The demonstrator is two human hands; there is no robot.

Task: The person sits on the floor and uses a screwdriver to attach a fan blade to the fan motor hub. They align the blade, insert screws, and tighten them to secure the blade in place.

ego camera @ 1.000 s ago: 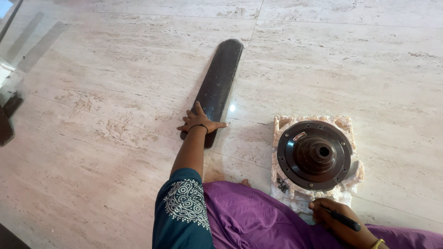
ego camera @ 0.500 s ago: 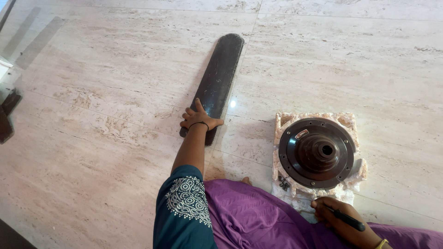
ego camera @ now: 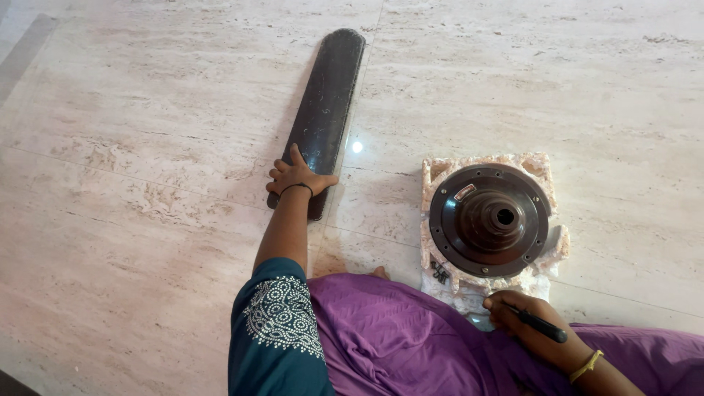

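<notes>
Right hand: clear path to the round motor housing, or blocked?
Probably yes. The right hand rests by the near edge of the foam block that bears the motor housing, nothing between them. But it already holds a dark tool.

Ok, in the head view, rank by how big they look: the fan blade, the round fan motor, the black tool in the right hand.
1. Fan blade, the longest.
2. Fan motor, shorter but wider.
3. Black tool, by far the smallest, though partly hidden in the right hand.

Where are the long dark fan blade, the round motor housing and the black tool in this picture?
fan blade (ego camera: pixel 326 103), head view, middle of its flat face.
motor housing (ego camera: pixel 489 218), head view, raised centre hub.
black tool (ego camera: pixel 541 326), head view, handle held in the right hand (ego camera: pixel 517 315).
</notes>
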